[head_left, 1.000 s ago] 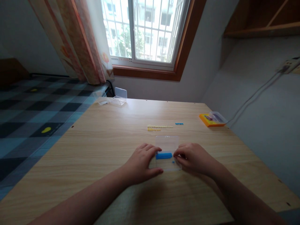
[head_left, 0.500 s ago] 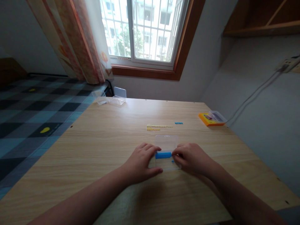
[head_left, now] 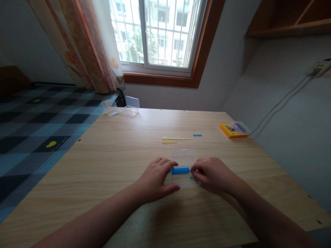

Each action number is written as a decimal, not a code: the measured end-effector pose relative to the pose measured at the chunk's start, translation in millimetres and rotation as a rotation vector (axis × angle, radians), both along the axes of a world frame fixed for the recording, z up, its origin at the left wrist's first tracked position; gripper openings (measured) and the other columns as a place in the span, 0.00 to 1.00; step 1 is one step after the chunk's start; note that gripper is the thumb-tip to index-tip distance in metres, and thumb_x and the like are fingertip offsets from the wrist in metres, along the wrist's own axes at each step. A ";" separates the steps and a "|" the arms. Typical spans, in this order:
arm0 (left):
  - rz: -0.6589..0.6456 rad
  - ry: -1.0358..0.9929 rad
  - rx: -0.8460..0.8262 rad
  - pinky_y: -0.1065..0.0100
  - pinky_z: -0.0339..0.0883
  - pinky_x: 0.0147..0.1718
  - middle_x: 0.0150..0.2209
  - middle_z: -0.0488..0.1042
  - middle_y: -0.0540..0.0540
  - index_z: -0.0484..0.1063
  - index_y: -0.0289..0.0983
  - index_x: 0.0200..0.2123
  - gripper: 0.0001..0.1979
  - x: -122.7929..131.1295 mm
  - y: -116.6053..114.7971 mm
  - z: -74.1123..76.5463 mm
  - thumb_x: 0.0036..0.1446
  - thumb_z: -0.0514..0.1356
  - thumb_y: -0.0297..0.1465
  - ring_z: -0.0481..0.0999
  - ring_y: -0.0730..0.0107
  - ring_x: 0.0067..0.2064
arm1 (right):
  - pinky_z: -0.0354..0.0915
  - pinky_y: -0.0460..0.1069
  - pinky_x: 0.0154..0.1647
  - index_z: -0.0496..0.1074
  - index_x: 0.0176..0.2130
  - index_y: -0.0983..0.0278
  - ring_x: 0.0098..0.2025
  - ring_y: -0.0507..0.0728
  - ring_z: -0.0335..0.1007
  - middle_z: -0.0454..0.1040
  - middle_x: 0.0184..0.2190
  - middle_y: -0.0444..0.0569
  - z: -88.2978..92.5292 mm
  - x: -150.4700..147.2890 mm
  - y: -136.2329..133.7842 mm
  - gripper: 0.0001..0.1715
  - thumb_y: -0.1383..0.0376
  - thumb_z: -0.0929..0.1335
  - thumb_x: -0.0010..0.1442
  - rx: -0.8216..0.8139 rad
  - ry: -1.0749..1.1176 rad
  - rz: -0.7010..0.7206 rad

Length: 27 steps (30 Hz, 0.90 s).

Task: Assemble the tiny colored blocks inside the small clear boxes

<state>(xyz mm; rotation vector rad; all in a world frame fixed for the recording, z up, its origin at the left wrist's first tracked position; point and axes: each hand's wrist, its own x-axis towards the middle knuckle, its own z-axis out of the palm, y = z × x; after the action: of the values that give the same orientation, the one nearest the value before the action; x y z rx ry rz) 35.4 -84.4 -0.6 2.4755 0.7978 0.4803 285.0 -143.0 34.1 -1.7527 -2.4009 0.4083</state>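
A small clear plastic box (head_left: pixel 184 157) lies open on the wooden table (head_left: pixel 116 158) in front of me. A row of blue beads (head_left: pixel 180 170) lies inside it. My left hand (head_left: pixel 155 179) rests against the box's left side, fingers curled on its edge and thumb along the front. My right hand (head_left: pixel 212 174) is at the box's right side, its fingertips pinched together by a loose blue bead (head_left: pixel 191 177) near the end of the row. I cannot tell whether anything is between those fingertips.
Beyond the box lie rows of yellow beads (head_left: pixel 176 139) and a short blue row (head_left: pixel 197 135). An orange packet with a clear case (head_left: pixel 234 130) sits at the right. Clear open boxes (head_left: pixel 129 106) stand at the far left corner. A bed adjoins the table's left edge.
Both hands stay at the box. The right fingertips have shifted very slightly at the end of the blue row; the view tipped a little.
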 end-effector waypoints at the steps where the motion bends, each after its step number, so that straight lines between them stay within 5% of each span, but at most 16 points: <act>1: 0.002 0.001 0.000 0.48 0.64 0.57 0.53 0.75 0.42 0.70 0.42 0.56 0.29 0.2 -0.1 0.2 0.52 0.70 0.42 0.72 0.49 0.55 | 0.55 0.47 0.33 0.81 0.31 0.60 0.32 0.53 0.72 0.80 0.29 0.46 0.7 -0.1 -0.3 0.11 0.68 0.67 0.59 -0.006 0.006 0.009; 15: 0.003 0.006 0.003 0.48 0.65 0.58 0.53 0.75 0.42 0.70 0.41 0.56 0.30 0.3 0.2 -2.0 0.52 0.71 0.42 0.71 0.49 0.56 | 0.54 0.47 0.32 0.78 0.28 0.61 0.30 0.52 0.70 0.78 0.27 0.44 -3.8 -3.9 -0.7 0.12 0.68 0.67 0.59 -0.015 0.023 0.041; 27: 0.005 0.012 -0.019 0.49 0.65 0.58 0.53 0.76 0.42 0.71 0.40 0.55 0.30 1.4 -0.9 3.2 0.51 0.72 0.41 0.71 0.50 0.56 | 0.58 0.47 0.35 0.82 0.35 0.59 0.32 0.53 0.72 0.81 0.30 0.44 6.9 4.0 -1.3 0.13 0.69 0.67 0.58 -0.079 0.114 0.033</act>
<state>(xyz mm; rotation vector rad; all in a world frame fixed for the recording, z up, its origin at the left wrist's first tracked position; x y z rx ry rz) 36.8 -85.3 2.6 2.4618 0.8100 0.4585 289.0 -144.3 41.0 -1.6741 -2.3672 0.5977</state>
